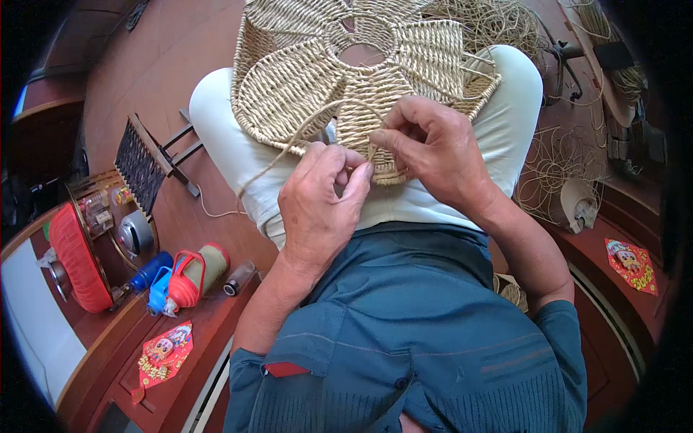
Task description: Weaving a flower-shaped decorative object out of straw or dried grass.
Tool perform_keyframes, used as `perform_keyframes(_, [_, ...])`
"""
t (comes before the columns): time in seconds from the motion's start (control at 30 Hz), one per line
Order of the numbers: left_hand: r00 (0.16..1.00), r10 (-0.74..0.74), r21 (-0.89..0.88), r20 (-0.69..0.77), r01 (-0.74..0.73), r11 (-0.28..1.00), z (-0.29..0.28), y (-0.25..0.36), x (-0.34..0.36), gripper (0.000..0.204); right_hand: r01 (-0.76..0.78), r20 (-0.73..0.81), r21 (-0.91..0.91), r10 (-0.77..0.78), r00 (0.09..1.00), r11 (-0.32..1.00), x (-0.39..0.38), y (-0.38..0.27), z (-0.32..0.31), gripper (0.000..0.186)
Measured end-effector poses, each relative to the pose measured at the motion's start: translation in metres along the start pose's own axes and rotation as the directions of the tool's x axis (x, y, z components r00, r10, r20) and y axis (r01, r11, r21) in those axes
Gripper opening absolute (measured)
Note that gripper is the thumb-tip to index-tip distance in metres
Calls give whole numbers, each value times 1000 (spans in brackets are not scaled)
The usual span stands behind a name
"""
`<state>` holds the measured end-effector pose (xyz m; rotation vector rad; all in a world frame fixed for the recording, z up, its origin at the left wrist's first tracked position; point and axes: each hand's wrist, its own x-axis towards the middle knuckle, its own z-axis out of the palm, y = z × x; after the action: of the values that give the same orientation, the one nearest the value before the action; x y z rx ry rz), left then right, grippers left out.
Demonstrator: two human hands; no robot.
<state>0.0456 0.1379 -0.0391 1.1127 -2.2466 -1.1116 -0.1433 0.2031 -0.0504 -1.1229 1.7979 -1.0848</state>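
Note:
A woven natural-fibre piece (pixel 281 86) shaped like a flower, with a round hole in its middle, lies across my lap. At the edge of its nearest petal, my left hand (pixel 321 202) pinches a loose tan cord (pixel 253 180) between thumb and fingers. My right hand (pixel 437 148) is just right of it, higher up on the same petal, its thumb and forefinger closed on the cord. The cord arches from the petal and trails off to the left. The fingertips partly hide the spot where the cord meets the weave.
Coils of cord (pixel 491 29) lie beyond my right knee and at the right (pixel 548 166). At the left are a dark slatted stool (pixel 137 162), a red plastic basket (pixel 79 256), several bottles and flasks (pixel 206 281), and a red paper decoration (pixel 162 353) on a wooden ledge.

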Motion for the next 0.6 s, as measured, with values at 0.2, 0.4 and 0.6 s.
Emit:
perform_keyframes(0.2, [991, -135, 79, -27, 137, 988, 8, 0, -3, 9, -116, 61, 232, 105, 993, 966, 3, -3, -9, 16])
perform_keyframes(0.4, [997, -8, 128, -80, 18, 992, 15, -7, -7, 8, -101, 65, 270, 87, 994, 958, -2, -3, -7, 12])
perform_keyframes(0.6, [987, 158, 131, 5, -158, 979, 10, -11, -17, 11, 47, 15, 131, -49, 999, 990, -16, 0, -5, 13])
